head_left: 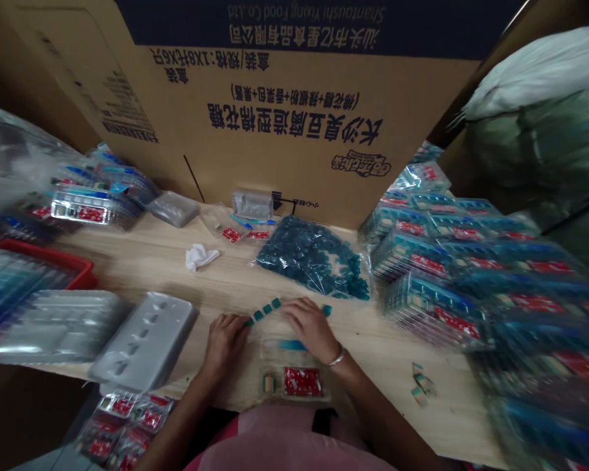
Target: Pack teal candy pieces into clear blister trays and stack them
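Observation:
A short row of small teal cubes (264, 311) lies on the pale wooden table top (142, 261) between my left hand (224, 343) and my right hand (310, 328). My left fingertips meet the row's left end, and my right fingers curve over its right end. One more teal cube (326, 310) sits just past my right hand. Below my hands lies a clear plastic pack (294, 371) with a red label. A large clear bag of teal cubes (311, 258) rests farther ahead. A bracelet circles my right wrist.
Stacks of sealed clear packs (422, 275) rise on the right, beside a green sack (535, 150). Grey plastic trays (144, 340) and a red basket (44, 261) are on the left. A flattened cardboard box (294, 118) stands behind the table, with a white tissue (201, 256) before it.

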Available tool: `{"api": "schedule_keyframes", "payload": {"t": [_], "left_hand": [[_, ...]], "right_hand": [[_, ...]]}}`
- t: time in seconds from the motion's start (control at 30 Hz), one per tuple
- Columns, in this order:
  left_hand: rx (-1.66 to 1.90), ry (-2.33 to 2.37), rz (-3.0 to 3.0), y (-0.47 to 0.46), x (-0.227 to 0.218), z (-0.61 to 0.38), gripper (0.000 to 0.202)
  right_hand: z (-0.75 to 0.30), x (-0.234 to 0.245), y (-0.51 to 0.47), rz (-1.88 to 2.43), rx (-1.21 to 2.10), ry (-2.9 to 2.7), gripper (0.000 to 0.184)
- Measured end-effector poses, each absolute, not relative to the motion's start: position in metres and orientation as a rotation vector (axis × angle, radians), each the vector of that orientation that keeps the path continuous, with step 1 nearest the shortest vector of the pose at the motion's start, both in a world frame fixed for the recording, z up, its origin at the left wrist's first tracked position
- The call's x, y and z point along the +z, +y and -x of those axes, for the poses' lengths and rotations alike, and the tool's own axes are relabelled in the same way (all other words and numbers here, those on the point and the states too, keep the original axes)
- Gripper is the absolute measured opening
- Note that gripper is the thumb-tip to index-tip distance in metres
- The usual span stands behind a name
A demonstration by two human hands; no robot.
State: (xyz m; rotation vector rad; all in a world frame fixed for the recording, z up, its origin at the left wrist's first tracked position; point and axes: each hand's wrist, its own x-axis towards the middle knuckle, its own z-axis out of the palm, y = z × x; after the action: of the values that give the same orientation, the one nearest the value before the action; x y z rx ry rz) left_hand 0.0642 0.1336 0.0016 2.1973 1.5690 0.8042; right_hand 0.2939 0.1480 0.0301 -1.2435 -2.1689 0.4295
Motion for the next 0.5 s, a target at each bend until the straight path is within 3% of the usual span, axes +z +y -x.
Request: {"api": "schedule_keyframes", "payload": {"t": [0.13, 0.33, 0.5], "left_hand": [[0.789, 1.424, -2.231, 0.148, 0.000, -0.066, 0.015], [0.956, 1.356, -2.142, 0.145, 0.007, -0.060, 0.020], [1.109, 1.327, -1.715, 0.120, 0.026, -0.093, 0.017]], "right_hand": [[-0.340, 0.028, 0.145, 1.574, 0.399, -2.051, 0.019], [-0.339, 0.017, 0.153, 1.617, 0.434, -1.958, 0.014], [-0.314, 0.030, 0.136, 1.361, 0.823, -1.666, 0.013]]}}
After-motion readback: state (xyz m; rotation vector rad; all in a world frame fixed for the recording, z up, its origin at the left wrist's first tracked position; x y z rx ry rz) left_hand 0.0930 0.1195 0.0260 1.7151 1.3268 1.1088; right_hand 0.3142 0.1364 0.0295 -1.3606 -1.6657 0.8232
